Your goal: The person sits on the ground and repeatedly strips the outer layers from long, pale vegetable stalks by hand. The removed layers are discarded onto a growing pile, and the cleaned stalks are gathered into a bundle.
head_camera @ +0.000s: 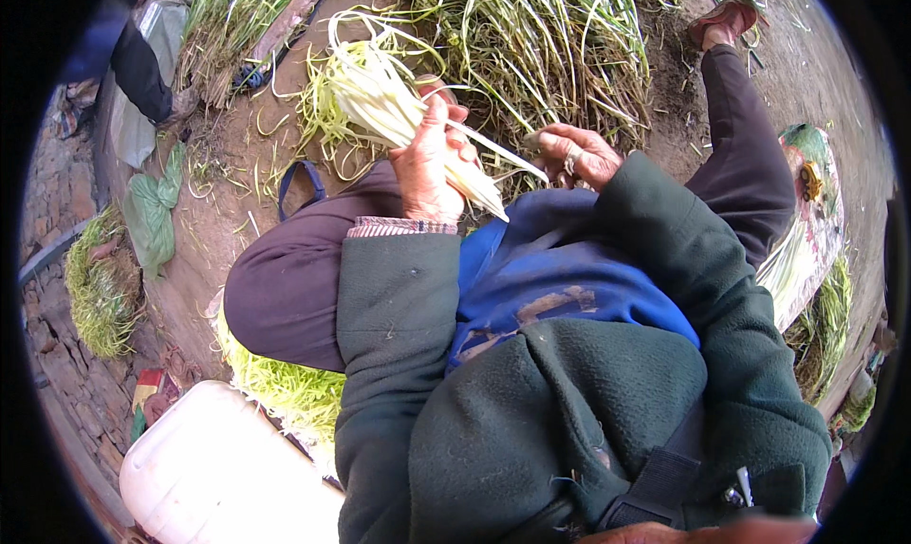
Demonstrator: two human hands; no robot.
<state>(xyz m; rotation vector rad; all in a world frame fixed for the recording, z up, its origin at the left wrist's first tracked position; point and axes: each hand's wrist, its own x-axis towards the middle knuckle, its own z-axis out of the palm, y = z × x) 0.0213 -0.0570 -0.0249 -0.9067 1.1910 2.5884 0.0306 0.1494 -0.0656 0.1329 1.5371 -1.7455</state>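
My left hand (430, 163) grips a thick bundle of pale stalks (374, 92), which look like blanched garlic chives. Their white ends point down toward my lap, and the yellow leaf ends spread out beyond my hand. One white stalk (502, 149) sticks out apart from the bundle. It reaches across to my right hand (580, 153), whose fingers are curled, with a ring on one. Whether those fingers pinch the stalk or only touch it is hidden. Both hands are above the blue apron (569, 274) on my lap. Loose yellow leaves (313, 117) lie beneath the bundle.
A large heap of long green stalks (541, 46) lies ahead. To the left are a green plastic bag (153, 217) and another person's dark sleeve (141, 74). A white plastic object (228, 466) stands lower left. White stalks (797, 266) and a yellow toy vehicle (810, 181) lie right.
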